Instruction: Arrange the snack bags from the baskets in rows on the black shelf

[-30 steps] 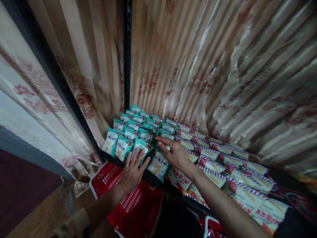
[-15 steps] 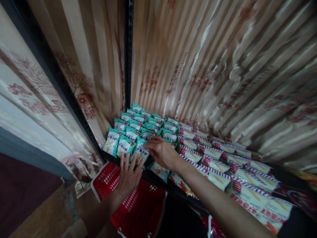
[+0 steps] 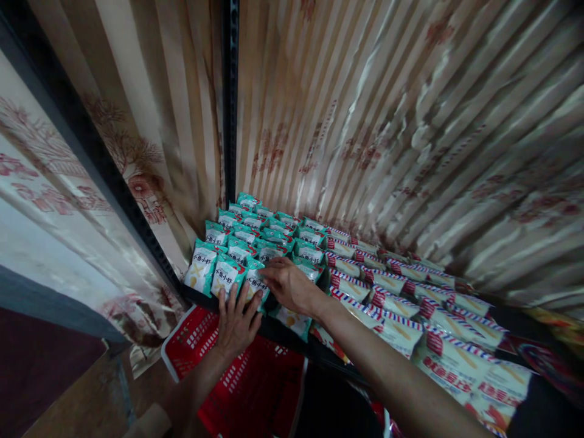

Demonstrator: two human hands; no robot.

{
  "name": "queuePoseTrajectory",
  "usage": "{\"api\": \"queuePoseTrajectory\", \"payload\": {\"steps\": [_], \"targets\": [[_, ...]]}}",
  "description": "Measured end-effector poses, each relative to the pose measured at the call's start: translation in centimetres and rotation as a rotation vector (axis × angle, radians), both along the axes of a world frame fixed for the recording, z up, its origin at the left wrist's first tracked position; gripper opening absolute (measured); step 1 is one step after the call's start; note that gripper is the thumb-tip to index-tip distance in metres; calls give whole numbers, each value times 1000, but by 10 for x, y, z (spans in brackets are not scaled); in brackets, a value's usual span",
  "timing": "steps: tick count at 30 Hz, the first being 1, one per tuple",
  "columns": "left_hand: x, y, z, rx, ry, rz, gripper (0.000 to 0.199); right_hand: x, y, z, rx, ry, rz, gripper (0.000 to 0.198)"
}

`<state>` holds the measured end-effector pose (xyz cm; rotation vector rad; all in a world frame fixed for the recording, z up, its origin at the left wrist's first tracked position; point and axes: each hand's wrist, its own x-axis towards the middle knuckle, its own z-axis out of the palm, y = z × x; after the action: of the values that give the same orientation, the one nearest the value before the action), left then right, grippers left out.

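Teal-and-white snack bags [image 3: 227, 274] stand in rows on a dark shelf. My left hand [image 3: 237, 322] is open, fingers spread, its fingertips resting against the lower fronts of the front-row bags. My right hand [image 3: 292, 285] has its fingers bent and closed on the right edge of the third front snack bag [image 3: 253, 281]. Part of that bag is hidden behind the fingers. Another teal bag [image 3: 294, 320] leans lower, under my right wrist.
Rows of white snack bags with red-and-blue striped tops [image 3: 396, 328] fill the shelf to the right. A red basket [image 3: 255, 383] sits below the shelf edge. Black metal posts [image 3: 231, 109] and pleated printed curtains [image 3: 365, 91] enclose the back and left.
The view has shifted slightly, moving the shelf a little left and down in the picture. The third front bag shows narrower beside my right hand. Both hands stay at the front row.
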<state>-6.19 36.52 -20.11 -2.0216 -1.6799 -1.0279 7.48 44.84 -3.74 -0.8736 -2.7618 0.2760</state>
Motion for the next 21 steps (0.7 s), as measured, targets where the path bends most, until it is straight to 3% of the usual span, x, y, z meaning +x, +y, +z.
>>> {"api": "queuePoseTrajectory", "payload": {"steps": [14, 21], "targets": [[-2, 11, 11, 149, -6, -12, 48, -5, 18, -3, -16, 136, -145, 28], [-3, 20, 7, 185, 9, -17, 43, -29, 19, 8, -9, -68, -218, 41]]}}
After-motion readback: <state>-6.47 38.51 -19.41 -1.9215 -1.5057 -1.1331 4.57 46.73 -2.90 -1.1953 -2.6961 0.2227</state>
